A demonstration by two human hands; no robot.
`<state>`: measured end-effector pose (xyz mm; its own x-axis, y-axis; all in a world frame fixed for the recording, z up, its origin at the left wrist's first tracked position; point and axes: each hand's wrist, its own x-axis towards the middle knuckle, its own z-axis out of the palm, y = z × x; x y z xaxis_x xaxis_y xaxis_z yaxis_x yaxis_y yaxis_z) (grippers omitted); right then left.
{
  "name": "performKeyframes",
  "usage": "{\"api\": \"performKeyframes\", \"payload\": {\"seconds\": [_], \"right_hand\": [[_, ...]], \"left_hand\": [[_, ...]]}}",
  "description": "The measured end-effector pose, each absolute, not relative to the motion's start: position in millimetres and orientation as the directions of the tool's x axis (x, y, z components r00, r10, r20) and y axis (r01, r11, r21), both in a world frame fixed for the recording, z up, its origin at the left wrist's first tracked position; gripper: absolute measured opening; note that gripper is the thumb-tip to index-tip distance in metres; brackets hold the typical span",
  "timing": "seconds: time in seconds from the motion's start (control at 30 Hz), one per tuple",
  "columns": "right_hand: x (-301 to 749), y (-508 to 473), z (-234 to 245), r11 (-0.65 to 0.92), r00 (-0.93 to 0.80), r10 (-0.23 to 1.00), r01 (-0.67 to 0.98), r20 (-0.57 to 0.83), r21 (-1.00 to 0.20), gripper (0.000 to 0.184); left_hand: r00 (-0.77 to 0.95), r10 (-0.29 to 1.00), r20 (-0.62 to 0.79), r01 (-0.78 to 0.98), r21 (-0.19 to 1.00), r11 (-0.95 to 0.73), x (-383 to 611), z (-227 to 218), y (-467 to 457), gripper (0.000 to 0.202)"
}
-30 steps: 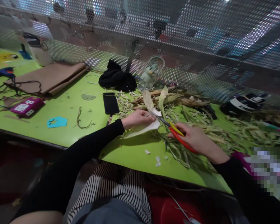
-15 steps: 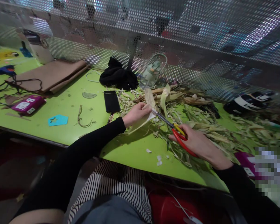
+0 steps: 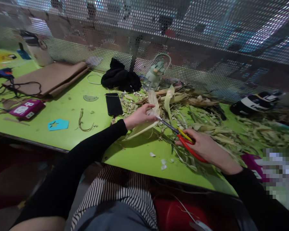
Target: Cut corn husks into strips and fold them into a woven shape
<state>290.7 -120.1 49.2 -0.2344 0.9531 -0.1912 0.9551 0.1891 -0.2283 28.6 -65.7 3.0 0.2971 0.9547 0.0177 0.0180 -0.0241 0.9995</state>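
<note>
My right hand (image 3: 204,147) is closed on scissors (image 3: 188,143) with red and yellow handles, their blades pointing left. The blade tips lie at the fingers of my left hand (image 3: 140,116). Thumb and fingers of that hand pinch a pale corn husk (image 3: 154,110), part of it hidden by the fingers. A longer light-green husk strip (image 3: 140,131) hangs below the left hand, just above the table. Behind the hands is a heap of dry husks (image 3: 190,100) with many cut shreds around it.
On the green table (image 3: 132,154) are a black phone (image 3: 114,104), a black cloth (image 3: 120,78), a pale green bottle (image 3: 155,75), a dark bottle (image 3: 255,103), a brown paper bag (image 3: 50,78), a purple power socket (image 3: 27,109) and a blue tag (image 3: 58,124). A perforated metal screen (image 3: 195,48) stands behind.
The fingers of my left hand have shifted and spread slightly around the husk. The scissors stay almost in place, with their tips still at the husk. The view has moved slightly.
</note>
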Motion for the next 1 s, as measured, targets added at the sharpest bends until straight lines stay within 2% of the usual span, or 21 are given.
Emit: {"api": "performKeyframes", "payload": {"seconds": [0.1, 0.2, 0.27, 0.33, 0.47, 0.67, 0.8, 1.0], "right_hand": [[295, -121, 51, 0.189, -0.240, 0.955, 0.945, -0.175, -0.266, 0.046], [298, -123, 52, 0.181, -0.227, 0.963, 0.945, -0.145, -0.274, 0.047], [300, -124, 52, 0.170, -0.208, 0.969, 0.952, -0.131, -0.255, 0.048], [301, -125, 50, 0.158, -0.191, 0.973, 0.961, -0.129, -0.227, 0.048], [300, -125, 44, 0.142, -0.176, 0.970, 0.970, -0.167, -0.197, 0.048], [298, -122, 39, 0.150, -0.216, 0.951, 0.947, -0.219, -0.284, 0.051], [301, -123, 40, 0.200, -0.271, 0.944, 0.922, -0.185, -0.332, 0.053], [298, -127, 45, 0.194, -0.245, 0.959, 0.934, -0.142, -0.300, 0.055]], "left_hand": [[0.387, 0.922, -0.017, -0.061, 0.997, 0.044, 26, 7, -68, 0.047], [0.582, 0.795, -0.169, -0.083, 0.961, 0.265, 22, 7, -69, 0.019], [0.660, 0.702, -0.269, -0.039, 0.920, 0.389, 20, 7, -69, 0.012], [0.656, 0.691, -0.304, -0.028, 0.905, 0.425, 19, 7, -70, 0.009], [0.598, 0.740, -0.307, -0.007, 0.922, 0.388, 20, 9, -73, 0.008], [0.579, 0.757, -0.303, 0.026, 0.935, 0.355, 22, 7, -74, 0.011], [0.578, 0.751, -0.320, 0.036, 0.929, 0.369, 21, 4, -72, 0.009], [0.584, 0.737, -0.341, 0.008, 0.910, 0.415, 20, 7, -74, 0.011]]}}
